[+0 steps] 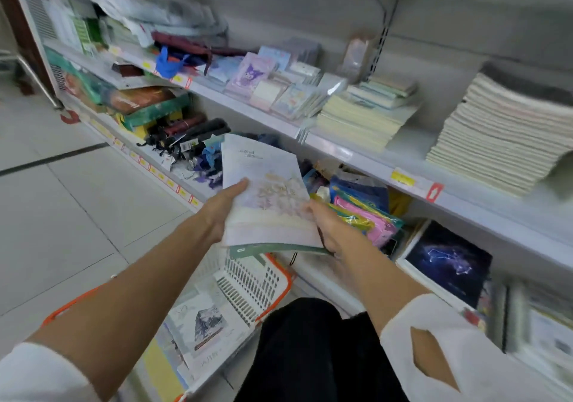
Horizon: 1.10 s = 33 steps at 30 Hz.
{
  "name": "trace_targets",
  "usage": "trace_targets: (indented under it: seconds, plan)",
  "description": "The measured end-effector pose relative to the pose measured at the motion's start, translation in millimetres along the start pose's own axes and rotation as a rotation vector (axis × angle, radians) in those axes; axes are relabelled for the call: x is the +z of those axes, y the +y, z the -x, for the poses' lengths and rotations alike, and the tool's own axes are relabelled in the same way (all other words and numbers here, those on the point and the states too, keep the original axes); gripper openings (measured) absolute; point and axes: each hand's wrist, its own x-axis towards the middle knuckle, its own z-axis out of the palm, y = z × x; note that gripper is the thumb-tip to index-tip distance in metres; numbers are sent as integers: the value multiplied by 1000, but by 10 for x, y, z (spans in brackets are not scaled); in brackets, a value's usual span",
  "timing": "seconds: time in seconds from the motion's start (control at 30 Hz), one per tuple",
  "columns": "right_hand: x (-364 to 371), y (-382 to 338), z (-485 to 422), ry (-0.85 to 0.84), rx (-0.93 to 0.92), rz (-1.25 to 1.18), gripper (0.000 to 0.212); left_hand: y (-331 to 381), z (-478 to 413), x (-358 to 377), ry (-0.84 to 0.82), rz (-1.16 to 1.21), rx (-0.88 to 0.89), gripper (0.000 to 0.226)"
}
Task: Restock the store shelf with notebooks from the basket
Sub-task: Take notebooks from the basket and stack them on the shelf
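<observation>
Holding a small stack of notebooks (263,194) in both hands, the person stands before the store shelf (356,157), with the stack raised above the far end of the basket (257,280) and short of the shelf's front edge.

Hands: the left hand (224,206) grips the stack's left edge, thumb laid across the pale flowered cover. The right hand (328,225) grips the lower right corner, thumb on top and fingers curled underneath. A green cover shows beneath the top notebook, so the stack counts more than one. The exact number cannot be read.

Shelf: the middle shelf already carries a tall pile of exercise books (502,141) at its right end and a lower pile of cream notebooks (366,116) beside it. A bare stretch of board lies between the two piles. Small cartoon notepads (257,76) stand further left. The shelf below holds umbrellas (192,132), pink packets (369,215) and a star-map book (449,259).

Basket: it sits on the floor by the person's knee, and several notebooks in the basket (204,324) lie flat inside it.

Assessment: the task appears part done at most. The stack in hand is lifted but not placed, and the basket is far from emptied. Outstanding work is setting this stack on the shelf, then further trips for the rest.
</observation>
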Motion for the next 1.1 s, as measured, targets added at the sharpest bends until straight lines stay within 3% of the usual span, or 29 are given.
trace_targets:
  seconds: [0.07,0.1,0.23,0.43,0.5,0.6,0.7,0.8,0.87,0.97,1.1]
  plan:
    - [-197,-409,507,81,-82,-36,5,194,26,183,-2,-16,58,54]
    - [-341,-554,604,110,-133,-60,7,299,57,298,-12,-29,74,56]
    - [-836,-1018,1002,126,-325,-52,7,710,270,883,-115,-20,164,26]
    - [-1579,-1352,1459,412,-509,-55,10,1105,311,1902,-264,-76,229,28]
    - [-1867,-1405,1580,458,-514,-78,15,1149,297,2229,-295,-102,237,34]
    - [-2268,-1467,1696,515,-533,-110,25,1207,270,2701,-368,-174,240,19]
    - [-2625,-1541,1757,657,-546,-195,22,1229,253,3177,-410,-325,237,13]
    - [-3017,-1582,1719,793,-510,-292,33,1215,169,3581,-428,-339,279,8]
    - [-3246,-1586,1632,870,-492,-315,35,1185,60,3778,-409,-310,342,7]
    - [-3475,-1575,1490,933,-458,-289,15,1159,-132,3993,-344,-329,443,19]
    - [-3644,-1555,1328,942,-413,-209,21,1118,-374,4176,-226,-433,568,11]
